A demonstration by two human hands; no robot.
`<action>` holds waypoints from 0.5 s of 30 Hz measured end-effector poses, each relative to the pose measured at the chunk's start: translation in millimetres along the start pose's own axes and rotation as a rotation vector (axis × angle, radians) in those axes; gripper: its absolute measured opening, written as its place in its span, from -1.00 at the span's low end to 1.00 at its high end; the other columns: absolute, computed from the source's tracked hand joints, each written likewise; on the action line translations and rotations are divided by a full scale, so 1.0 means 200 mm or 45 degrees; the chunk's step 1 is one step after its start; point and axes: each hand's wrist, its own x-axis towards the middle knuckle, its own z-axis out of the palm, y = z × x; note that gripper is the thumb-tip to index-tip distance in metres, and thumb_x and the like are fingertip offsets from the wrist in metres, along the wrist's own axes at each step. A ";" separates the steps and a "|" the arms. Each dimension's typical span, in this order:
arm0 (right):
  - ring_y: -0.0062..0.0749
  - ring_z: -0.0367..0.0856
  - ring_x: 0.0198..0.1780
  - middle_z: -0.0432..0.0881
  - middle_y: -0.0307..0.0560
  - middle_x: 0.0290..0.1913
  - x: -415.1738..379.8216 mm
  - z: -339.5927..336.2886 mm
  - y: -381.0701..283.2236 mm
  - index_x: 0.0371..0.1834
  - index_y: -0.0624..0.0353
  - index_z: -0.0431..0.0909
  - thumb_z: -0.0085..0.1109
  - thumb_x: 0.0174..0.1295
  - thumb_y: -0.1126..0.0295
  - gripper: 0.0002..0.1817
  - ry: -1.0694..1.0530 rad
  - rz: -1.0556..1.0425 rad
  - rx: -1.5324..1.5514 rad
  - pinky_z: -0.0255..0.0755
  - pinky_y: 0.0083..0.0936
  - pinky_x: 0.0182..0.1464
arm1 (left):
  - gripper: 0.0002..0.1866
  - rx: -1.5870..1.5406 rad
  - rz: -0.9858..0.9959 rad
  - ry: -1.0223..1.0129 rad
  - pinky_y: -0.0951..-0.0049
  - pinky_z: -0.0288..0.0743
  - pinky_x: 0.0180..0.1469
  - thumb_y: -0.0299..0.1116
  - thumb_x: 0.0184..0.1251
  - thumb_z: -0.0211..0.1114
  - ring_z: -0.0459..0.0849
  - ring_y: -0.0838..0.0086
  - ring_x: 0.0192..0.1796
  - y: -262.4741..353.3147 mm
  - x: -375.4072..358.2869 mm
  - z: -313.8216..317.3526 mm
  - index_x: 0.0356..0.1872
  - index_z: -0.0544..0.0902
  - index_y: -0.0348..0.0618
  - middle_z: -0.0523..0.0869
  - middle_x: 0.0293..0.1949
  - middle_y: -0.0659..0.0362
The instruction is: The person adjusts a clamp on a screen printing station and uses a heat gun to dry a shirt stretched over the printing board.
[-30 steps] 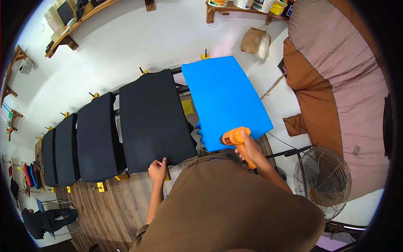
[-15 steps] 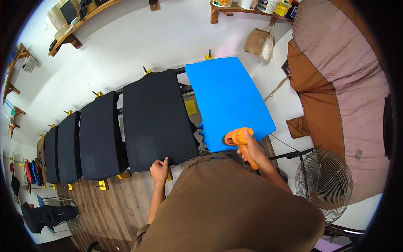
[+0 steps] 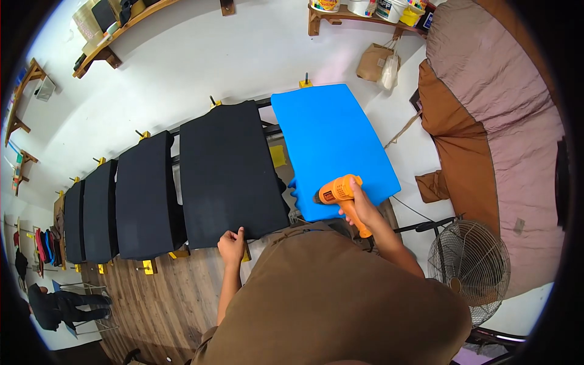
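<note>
My right hand (image 3: pixel 363 208) grips an orange heat gun (image 3: pixel 338 191) by its handle. Its dark nozzle points left over the near part of a bright blue cloth (image 3: pixel 331 140), stretched over a flat board. To the left, a black cloth (image 3: pixel 228 173) covers the neighbouring board. My left hand (image 3: pixel 231 246) is at that board's near edge, fingers curled and fingertips against the black cloth. Whether it pinches the cloth or anything else between the fingers I cannot make out.
More black-covered boards (image 3: pixel 143 194) line up leftward, with yellow clamps (image 3: pixel 149 267) at their ends. A wire-cage fan (image 3: pixel 468 261) stands at right, by a large brown and mauve cover (image 3: pixel 502 128). Another person (image 3: pixel 61 307) stands at far left. Tubs (image 3: pixel 389 9) sit on a wall shelf.
The heat gun has moved slightly left and up over the blue cloth, and its nozzle now shows more clearly. My left hand stays put. The person at far left has shifted their stance.
</note>
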 end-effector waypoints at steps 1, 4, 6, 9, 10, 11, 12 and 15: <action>-0.48 0.53 -0.58 0.64 -0.09 -0.41 0.01 0.00 -0.01 0.27 0.25 0.51 -0.23 0.49 -0.47 -0.10 -0.030 0.008 0.047 0.47 -0.47 -0.57 | -0.47 0.001 -0.010 -0.005 0.24 0.57 -0.32 -0.01 0.34 0.51 0.64 0.26 -0.57 0.00 0.00 0.00 -0.60 0.57 -0.26 0.65 -0.65 -0.01; -0.47 0.54 -0.57 0.64 -0.06 -0.41 -0.01 0.08 -0.06 0.25 0.25 0.53 -0.27 0.47 -0.51 -0.06 0.220 -0.156 -0.267 0.47 -0.46 -0.56 | -0.46 0.002 -0.010 -0.007 0.24 0.57 -0.32 -0.01 0.35 0.51 0.65 0.27 -0.57 0.00 0.00 0.00 -0.60 0.57 -0.26 0.65 -0.65 -0.01; -0.49 0.54 -0.57 0.63 -0.07 -0.42 0.03 0.03 -0.08 0.18 0.26 0.55 -0.30 0.48 -0.50 -0.07 0.115 -0.101 -0.131 0.46 -0.49 -0.57 | -0.46 0.005 -0.003 0.001 0.24 0.56 -0.32 -0.01 0.35 0.51 0.65 0.27 -0.57 0.00 0.00 0.01 -0.61 0.57 -0.27 0.65 -0.65 0.00; -0.50 0.53 -0.56 0.62 -0.07 -0.42 0.04 0.06 -0.11 0.11 0.26 0.58 -0.34 0.48 -0.52 -0.06 0.123 -0.102 -0.147 0.44 -0.51 -0.59 | -0.46 -0.001 0.003 -0.003 0.25 0.56 -0.32 -0.01 0.35 0.51 0.64 0.27 -0.57 -0.01 0.00 0.00 -0.61 0.57 -0.26 0.65 -0.65 0.00; -0.50 0.53 -0.56 0.63 -0.07 -0.42 0.03 0.08 -0.12 0.09 0.25 0.59 -0.35 0.47 -0.53 -0.05 0.244 -0.155 -0.298 0.44 -0.50 -0.59 | -0.45 -0.012 -0.018 -0.014 0.25 0.56 -0.32 -0.01 0.35 0.51 0.65 0.27 -0.57 -0.02 0.00 0.01 -0.61 0.57 -0.26 0.65 -0.65 0.00; -0.50 0.53 -0.56 0.63 -0.07 -0.42 0.05 0.06 -0.12 0.09 0.25 0.59 -0.35 0.47 -0.53 -0.05 0.244 -0.157 -0.300 0.44 -0.50 -0.59 | -0.45 -0.024 -0.037 -0.025 0.25 0.56 -0.32 0.00 0.34 0.51 0.65 0.26 -0.57 -0.02 0.01 0.01 -0.61 0.57 -0.26 0.65 -0.65 0.00; -0.48 0.53 -0.56 0.62 -0.07 -0.43 0.08 0.02 -0.12 0.17 0.22 0.56 -0.31 0.46 -0.53 -0.06 0.124 -0.092 -0.117 0.44 -0.48 -0.58 | -0.45 -0.029 -0.036 -0.021 0.25 0.56 -0.32 0.00 0.34 0.51 0.65 0.26 -0.57 -0.02 0.02 0.01 -0.61 0.57 -0.26 0.65 -0.65 0.00; -0.47 0.52 -0.57 0.61 -0.06 -0.43 0.12 0.01 -0.12 0.26 0.18 0.52 -0.26 0.44 -0.54 -0.07 0.075 -0.051 -0.019 0.44 -0.46 -0.57 | -0.46 -0.028 -0.079 -0.086 0.24 0.56 -0.32 0.00 0.33 0.52 0.67 0.24 -0.55 -0.01 0.00 0.01 -0.61 0.57 -0.25 0.67 -0.64 -0.01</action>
